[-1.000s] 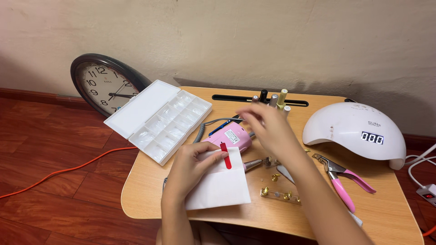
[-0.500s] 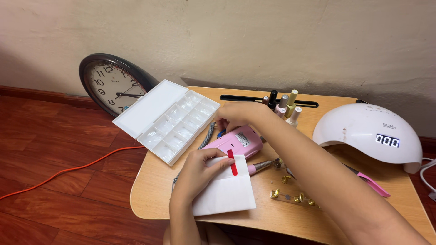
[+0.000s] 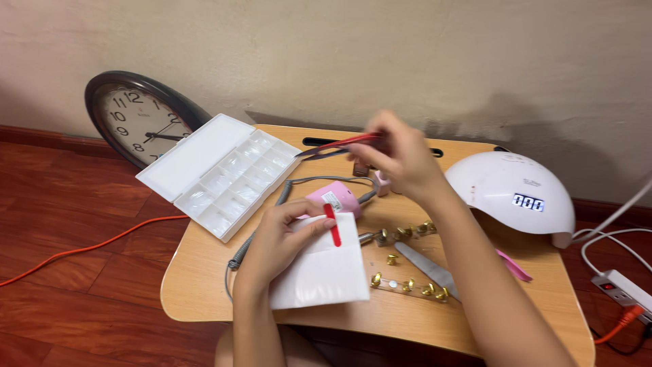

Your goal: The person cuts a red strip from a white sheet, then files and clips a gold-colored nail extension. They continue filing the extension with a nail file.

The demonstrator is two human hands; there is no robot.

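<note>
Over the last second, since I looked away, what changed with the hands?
The right hand rose from the table's middle toward the far edge, now gripping thin red-tipped tweezers. The left hand still pins the red nail tip on the white pad; nail lamp and tip box unmoved.

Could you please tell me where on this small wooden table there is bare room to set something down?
The table is bare at its front left corner, between the open compartment box and the white card under the left hand. Another free strip lies in front of the nail lamp, beyond the pink file. The middle is crowded.
</note>
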